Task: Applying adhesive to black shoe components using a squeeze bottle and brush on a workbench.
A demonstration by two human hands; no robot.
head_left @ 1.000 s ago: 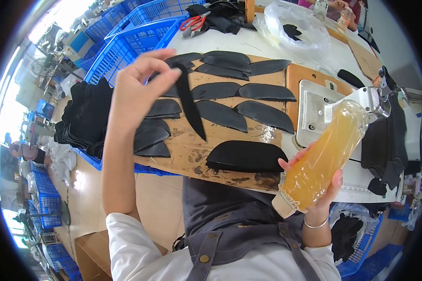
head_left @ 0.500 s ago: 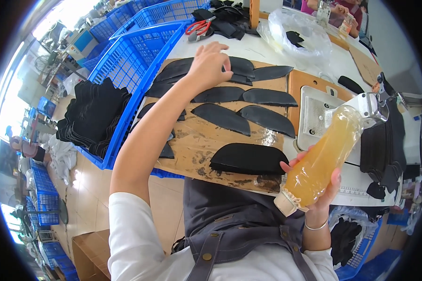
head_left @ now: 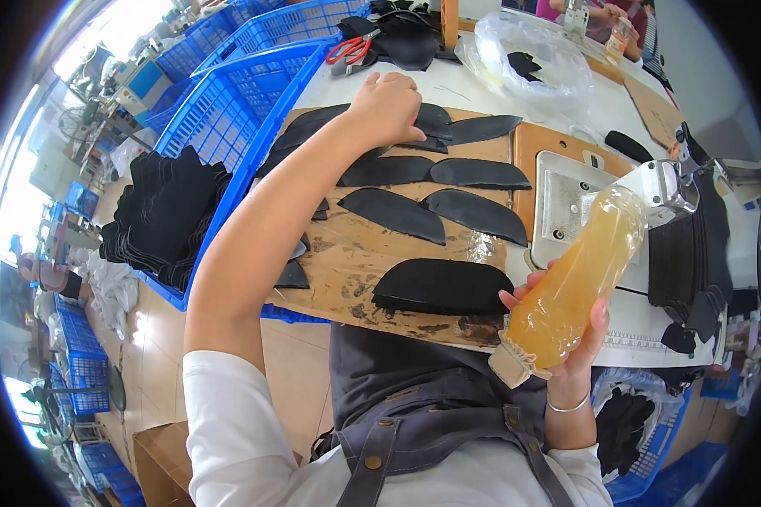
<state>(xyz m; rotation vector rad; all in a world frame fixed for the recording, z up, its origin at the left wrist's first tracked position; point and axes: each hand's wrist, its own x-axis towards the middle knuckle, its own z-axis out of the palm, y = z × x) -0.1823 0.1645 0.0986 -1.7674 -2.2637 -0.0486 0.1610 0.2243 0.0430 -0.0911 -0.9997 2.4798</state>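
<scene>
My right hand (head_left: 579,355) is wrapped round a clear plastic bottle (head_left: 579,283) of cloudy yellow liquid. The bottle is tilted, with its pale cap low at the left. My left hand (head_left: 386,110) is over the far row of dark curved pieces, its fingers curled in together and the thumb pointing down. Its fingertips are hidden, so whether it holds a piece does not show. Several curved pieces lie in overlapping rows on a stained brown board (head_left: 338,262), among them one dark piece (head_left: 480,173) at the right. A thicker black stack (head_left: 440,287) sits by the board's near edge.
Left of the board stands a blue crate (head_left: 207,127) with stacked black pieces (head_left: 165,211). Red-handled pliers (head_left: 351,51) and a plastic bag (head_left: 528,63) lie at the back. A white machine (head_left: 655,186) is on the right. Another person's hands (head_left: 613,13) show at the far right.
My left hand has shifted slightly, its fingers now more curled and turned down over the far pieces. The bottle stays in my right hand. The whole view has moved a little.
</scene>
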